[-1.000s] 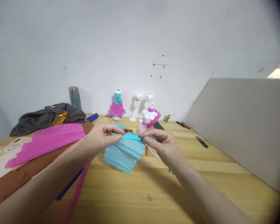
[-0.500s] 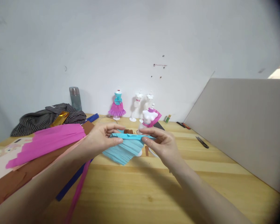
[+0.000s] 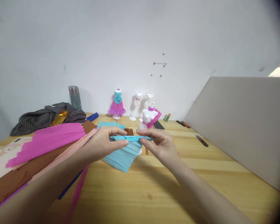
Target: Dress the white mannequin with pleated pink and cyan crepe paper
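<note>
A sheet of light blue crepe paper (image 3: 124,156) hangs above the table, its top edge folded over into a narrow band. My left hand (image 3: 107,139) pinches the left part of that band between thumb and fingers. At the right end, my right hand (image 3: 158,143) grips the same band, thumb below and fingers above. Behind the hands a small white mannequin (image 3: 149,115) wears a pink crepe paper collar and sash. Another piece of light blue paper (image 3: 110,125) and a pleated brown piece (image 3: 129,132) lie just beyond, partly hidden.
Pink paper (image 3: 53,140), brown paper (image 3: 37,165) and a striped cloth (image 3: 49,116) cover the left side. A dressed mannequin (image 3: 117,104) and two bare-skirted ones stand by the wall near a bottle (image 3: 75,98). Black scissors (image 3: 202,141) lie right, before a grey panel (image 3: 242,124).
Both hands have drawn slightly closer together and turned a little, still on the folded band. The blue sheet's loose lower part hangs a little lower.
</note>
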A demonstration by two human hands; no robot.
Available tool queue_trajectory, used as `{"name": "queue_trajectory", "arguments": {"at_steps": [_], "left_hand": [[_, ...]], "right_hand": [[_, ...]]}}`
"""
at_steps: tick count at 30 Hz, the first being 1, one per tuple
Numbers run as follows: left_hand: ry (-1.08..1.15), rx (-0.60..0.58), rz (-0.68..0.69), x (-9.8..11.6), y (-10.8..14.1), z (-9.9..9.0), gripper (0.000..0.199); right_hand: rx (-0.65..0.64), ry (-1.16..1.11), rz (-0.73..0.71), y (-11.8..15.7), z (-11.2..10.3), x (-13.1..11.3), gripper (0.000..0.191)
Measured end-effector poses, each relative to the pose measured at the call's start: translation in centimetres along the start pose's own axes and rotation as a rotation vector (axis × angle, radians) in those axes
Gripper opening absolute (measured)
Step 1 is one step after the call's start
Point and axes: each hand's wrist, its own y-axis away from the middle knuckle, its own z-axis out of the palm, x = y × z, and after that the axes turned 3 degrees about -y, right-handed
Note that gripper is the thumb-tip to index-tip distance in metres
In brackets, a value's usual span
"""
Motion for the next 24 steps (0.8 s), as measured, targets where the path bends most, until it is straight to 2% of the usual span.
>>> {"name": "queue_trajectory", "arguments": {"at_steps": [2,6,10,16,21,24], "left_hand": [[-0.008,-0.01,-0.014,-0.1,-0.1,0.2,0.04],[0.009,-0.087,-0.031,-0.7,-0.3,0.4,0.024],[0.13,-0.162,-0.104,-0.8,-0.5,0.4,0.026],[0.194,-0.161,-0.134,-0.6,-0.6,0.4,0.027],[0.161,-0.18,-0.155,-0.6,-0.3,0.2,0.029],[0.124,-0.191,-0.142,-0.5,-0.1,-0.2,0.029]], "right_hand": [[-0.029,0.04,-0.01,0.1,0.1,-0.1,0.017],[-0.092,0.075,0.004,0.1,0.2,-0.4,0.016],[-0.119,0.007,0.038,-0.2,-0.2,-0.7,0.019],[-0.129,-0.142,0.053,-0.6,-0.9,-1.4,0.024],[-0.207,0.025,0.002,-0.2,-0.6,-1.0,0.03],[-0.189,0.077,0.047,-0.1,-0.2,-0.4,0.02]]}}
